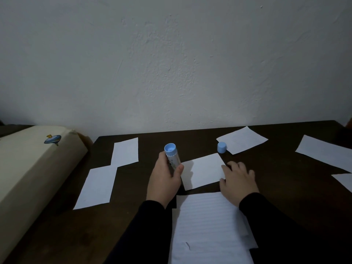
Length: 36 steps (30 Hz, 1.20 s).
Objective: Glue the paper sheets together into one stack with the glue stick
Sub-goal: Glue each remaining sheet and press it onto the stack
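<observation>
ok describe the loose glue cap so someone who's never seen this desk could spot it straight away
On the dark wooden table below the white wall, look just beyond the right hand. The glue cap stands alone on bare wood, at the near corner of the far white sheet. It is the only small, stubby, light-blue cylinder lying free; the blue-ended glue stick is in the left hand.

Dim, bluish indoor light — corners fall into dark vignette, wide-angle bend at edges, soft grainy detail, faint shadows only.

Surface: dark wood, set against a white wall. Cream cushion at left, bearing a small blue print.
</observation>
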Each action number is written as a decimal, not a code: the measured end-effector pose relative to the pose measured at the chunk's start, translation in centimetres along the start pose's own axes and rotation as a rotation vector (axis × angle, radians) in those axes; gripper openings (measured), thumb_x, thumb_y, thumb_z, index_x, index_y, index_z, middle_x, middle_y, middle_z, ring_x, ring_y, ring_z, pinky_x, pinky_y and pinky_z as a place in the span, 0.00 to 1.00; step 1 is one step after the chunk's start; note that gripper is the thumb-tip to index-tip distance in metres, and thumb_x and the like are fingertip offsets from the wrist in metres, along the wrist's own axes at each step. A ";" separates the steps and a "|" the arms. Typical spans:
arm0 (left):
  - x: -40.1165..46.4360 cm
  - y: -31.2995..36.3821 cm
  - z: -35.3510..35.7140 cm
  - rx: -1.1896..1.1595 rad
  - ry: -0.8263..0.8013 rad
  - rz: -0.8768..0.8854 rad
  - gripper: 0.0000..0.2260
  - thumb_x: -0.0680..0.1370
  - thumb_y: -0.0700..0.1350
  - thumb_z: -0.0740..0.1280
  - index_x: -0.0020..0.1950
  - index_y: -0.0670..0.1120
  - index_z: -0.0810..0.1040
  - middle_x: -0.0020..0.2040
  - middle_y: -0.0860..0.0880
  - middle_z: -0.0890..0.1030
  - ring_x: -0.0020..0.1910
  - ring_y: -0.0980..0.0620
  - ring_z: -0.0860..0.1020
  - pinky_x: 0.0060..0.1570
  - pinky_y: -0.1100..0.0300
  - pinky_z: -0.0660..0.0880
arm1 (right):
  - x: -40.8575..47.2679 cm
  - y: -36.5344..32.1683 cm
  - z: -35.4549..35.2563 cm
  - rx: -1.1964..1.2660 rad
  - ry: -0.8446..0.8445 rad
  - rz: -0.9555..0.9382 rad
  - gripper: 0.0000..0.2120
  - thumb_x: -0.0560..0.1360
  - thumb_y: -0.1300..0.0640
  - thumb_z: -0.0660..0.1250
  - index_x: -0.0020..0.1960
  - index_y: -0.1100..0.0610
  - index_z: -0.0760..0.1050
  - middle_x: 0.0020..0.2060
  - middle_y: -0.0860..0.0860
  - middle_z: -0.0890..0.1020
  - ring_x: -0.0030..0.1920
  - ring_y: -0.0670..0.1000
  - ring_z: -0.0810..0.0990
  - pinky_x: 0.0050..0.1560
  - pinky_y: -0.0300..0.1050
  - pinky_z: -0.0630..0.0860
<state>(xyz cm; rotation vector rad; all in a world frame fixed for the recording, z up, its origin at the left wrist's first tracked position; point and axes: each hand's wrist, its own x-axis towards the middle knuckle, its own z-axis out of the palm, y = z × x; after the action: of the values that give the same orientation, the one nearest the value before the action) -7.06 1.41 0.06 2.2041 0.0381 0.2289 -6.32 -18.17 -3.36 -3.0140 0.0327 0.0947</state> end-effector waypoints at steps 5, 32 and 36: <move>-0.4 0.0 1.0 0.004 -0.047 0.023 0.16 0.77 0.49 0.68 0.61 0.55 0.67 0.56 0.59 0.73 0.57 0.61 0.72 0.56 0.59 0.74 | -0.7 -1.7 0.4 -0.001 -0.006 -0.023 0.18 0.79 0.45 0.54 0.63 0.52 0.71 0.64 0.51 0.69 0.64 0.51 0.66 0.63 0.51 0.65; -2.6 1.7 5.7 -0.056 -0.198 0.068 0.14 0.77 0.47 0.67 0.61 0.56 0.70 0.40 0.53 0.77 0.36 0.56 0.74 0.31 0.69 0.68 | 0.4 0.7 -0.3 0.219 -0.078 -0.206 0.16 0.78 0.53 0.63 0.66 0.49 0.72 0.69 0.44 0.66 0.70 0.47 0.61 0.70 0.49 0.61; -2.1 1.7 5.5 -0.034 -0.221 0.080 0.14 0.76 0.48 0.68 0.58 0.59 0.69 0.44 0.61 0.77 0.33 0.60 0.72 0.32 0.69 0.66 | 0.1 0.7 0.0 0.228 -0.046 -0.204 0.14 0.79 0.50 0.60 0.64 0.49 0.72 0.68 0.44 0.67 0.69 0.47 0.63 0.68 0.48 0.62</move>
<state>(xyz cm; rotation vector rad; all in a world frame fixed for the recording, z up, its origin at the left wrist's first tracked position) -8.24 -4.24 -2.12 2.1869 -0.1746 0.0294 -6.26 -18.84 -3.44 -2.7680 -0.2503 0.1313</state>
